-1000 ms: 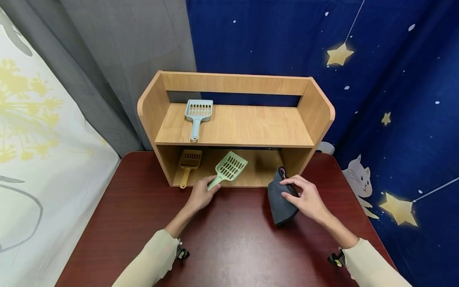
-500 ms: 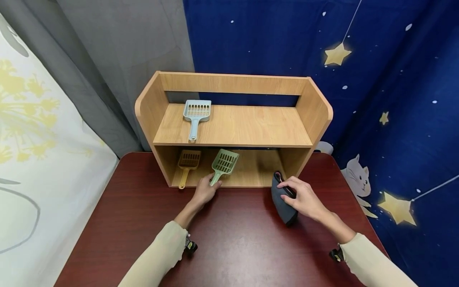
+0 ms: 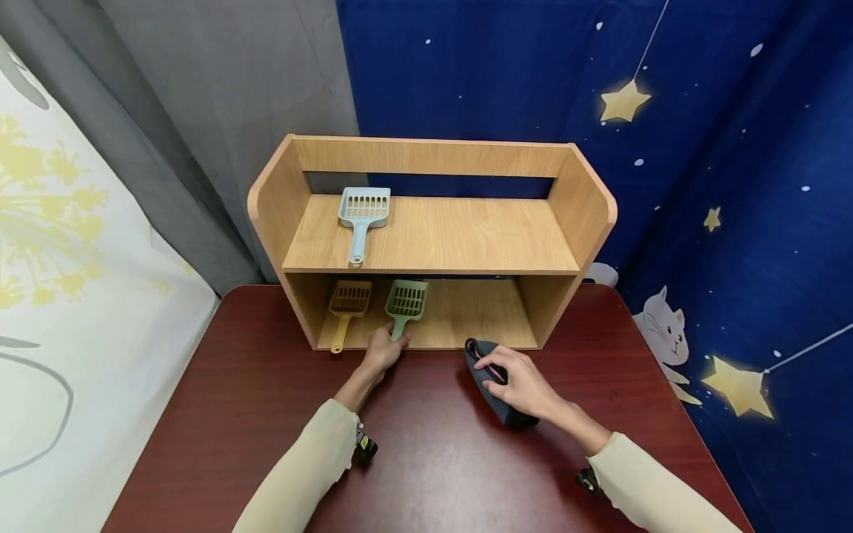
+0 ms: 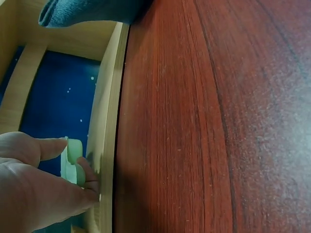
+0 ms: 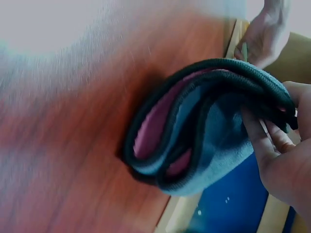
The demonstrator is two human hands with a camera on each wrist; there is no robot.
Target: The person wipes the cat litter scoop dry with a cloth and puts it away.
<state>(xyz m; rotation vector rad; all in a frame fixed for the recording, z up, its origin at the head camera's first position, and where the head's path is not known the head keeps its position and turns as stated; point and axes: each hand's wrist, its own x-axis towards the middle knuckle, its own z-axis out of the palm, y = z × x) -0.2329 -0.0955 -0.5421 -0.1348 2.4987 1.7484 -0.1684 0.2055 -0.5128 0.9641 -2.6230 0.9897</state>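
My left hand (image 3: 381,351) pinches the handle of a pale green slotted litter scoop (image 3: 405,315), whose head lies in the lower level of a wooden shelf. Thumb and fingers on either side of the green handle (image 4: 72,167) show in the left wrist view. My right hand (image 3: 521,383) grips a folded grey-blue cloth (image 3: 491,397) just in front of the shelf. Dark stitched edges and a pink inner side of this cloth (image 5: 221,145) appear in the right wrist view. Left of the green one lies a yellow litter scoop (image 3: 342,328), its handle towards me.
The two-level wooden shelf (image 3: 460,237) stands at the back of a dark red table (image 3: 440,459). A light blue litter scoop (image 3: 358,238) lies on its upper level, at the left. Curtains (image 3: 466,66) hang behind.
The green scoop has shifted left and deeper into the lower level, turning nearly parallel to the yellow one. My right hand has carried the cloth left along the shelf's front.
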